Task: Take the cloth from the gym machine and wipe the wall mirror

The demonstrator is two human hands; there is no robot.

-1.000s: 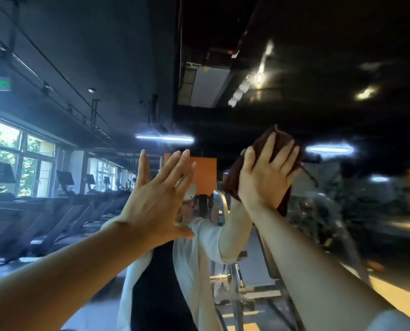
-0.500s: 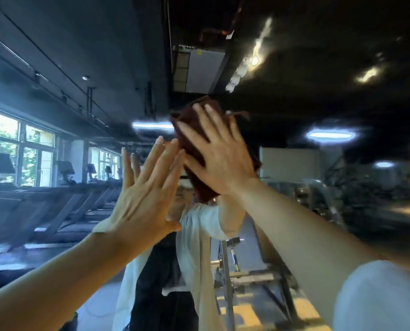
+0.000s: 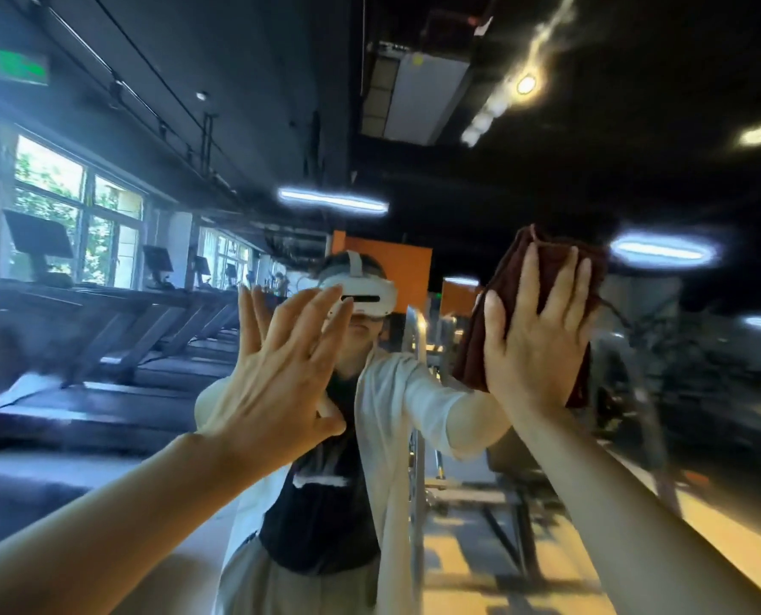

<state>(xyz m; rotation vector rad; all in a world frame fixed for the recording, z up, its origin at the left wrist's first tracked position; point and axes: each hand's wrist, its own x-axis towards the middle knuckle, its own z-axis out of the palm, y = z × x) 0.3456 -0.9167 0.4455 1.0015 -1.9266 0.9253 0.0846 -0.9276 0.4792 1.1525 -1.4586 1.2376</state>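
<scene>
the right hand (image 3: 536,335) covers the middle of the dark red cloth (image 3: 547,264), so only its edges show around the fingers. both forearms run off the lower edge. gym machines right of that hand are smeared beyond telling.

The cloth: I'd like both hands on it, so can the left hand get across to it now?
Probably yes. The left hand is open and holds nothing, and the cloth under the right hand lies beside it.
</scene>
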